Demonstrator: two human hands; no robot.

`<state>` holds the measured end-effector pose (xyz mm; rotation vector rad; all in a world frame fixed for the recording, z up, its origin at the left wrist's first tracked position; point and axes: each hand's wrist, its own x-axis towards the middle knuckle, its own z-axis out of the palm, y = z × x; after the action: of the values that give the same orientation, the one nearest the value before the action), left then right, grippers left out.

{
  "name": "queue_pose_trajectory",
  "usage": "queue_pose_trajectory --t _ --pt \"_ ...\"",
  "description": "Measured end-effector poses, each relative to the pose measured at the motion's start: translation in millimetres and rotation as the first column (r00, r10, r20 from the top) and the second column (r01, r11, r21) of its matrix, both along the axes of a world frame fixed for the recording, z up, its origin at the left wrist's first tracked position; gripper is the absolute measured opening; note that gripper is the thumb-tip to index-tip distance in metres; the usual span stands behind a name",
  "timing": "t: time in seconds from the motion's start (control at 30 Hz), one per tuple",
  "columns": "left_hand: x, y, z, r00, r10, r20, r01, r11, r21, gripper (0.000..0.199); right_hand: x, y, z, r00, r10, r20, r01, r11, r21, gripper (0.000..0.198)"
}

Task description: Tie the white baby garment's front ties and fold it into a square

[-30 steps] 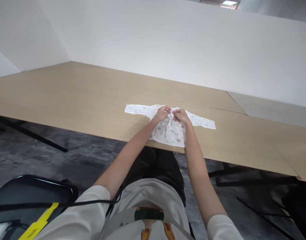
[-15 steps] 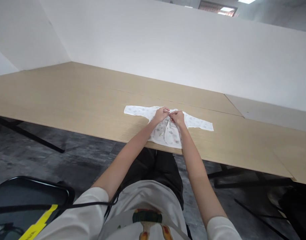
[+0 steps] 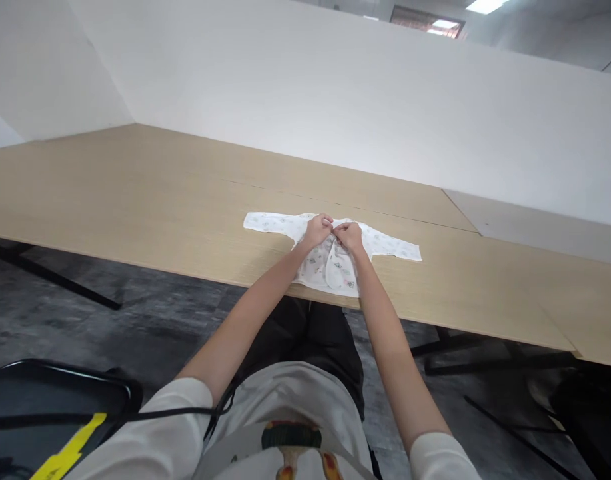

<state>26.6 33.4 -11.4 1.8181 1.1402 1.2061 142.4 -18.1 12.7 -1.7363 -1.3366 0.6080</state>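
A small white baby shirt (image 3: 315,270) with a faint print lies spread on the table, its sleeves stretched out to either side and its hem near the front edge. Both hands meet at the upper middle of it, just below the neckline. My left hand (image 3: 318,230) pinches the fabric of the front opening. Close beside it, my right hand (image 3: 349,236) also has its fingertips pinched on the cloth. One curved front edge shows below the fingers. Whatever small part lies between the fingertips is too small to make out.
The light wood table (image 3: 160,193) runs wide to both sides, with seams in its top. A white partition (image 3: 295,87) rises behind it. At lower left stands a black chair (image 3: 60,390), crossed by a black cable with a yellow tag (image 3: 68,450).
The view has shifted slightly. Both hands stay at the shirt's neckline, with fingertips drawn a little closer together. The shirt lies as before.
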Motion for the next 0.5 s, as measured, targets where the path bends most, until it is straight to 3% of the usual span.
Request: queue_pose_trajectory --t 0.27,0.5 --pt "-1.1 1.1 -4.6 0.992 -0.113 0.063 0.107 0.99 0.094 0.011 -2.2 4.6 -5.2 0.989 -0.037 -0.146 0.037 0.999 -0.005 0.03" --pt "-2.1 -4.6 -3.1 0.989 -0.149 0.028 0.139 0.967 0.215 0.007 -1.8 2.8 -1.8 0.945 -0.028 -0.326 0.011 0.998 -0.054 0.036"
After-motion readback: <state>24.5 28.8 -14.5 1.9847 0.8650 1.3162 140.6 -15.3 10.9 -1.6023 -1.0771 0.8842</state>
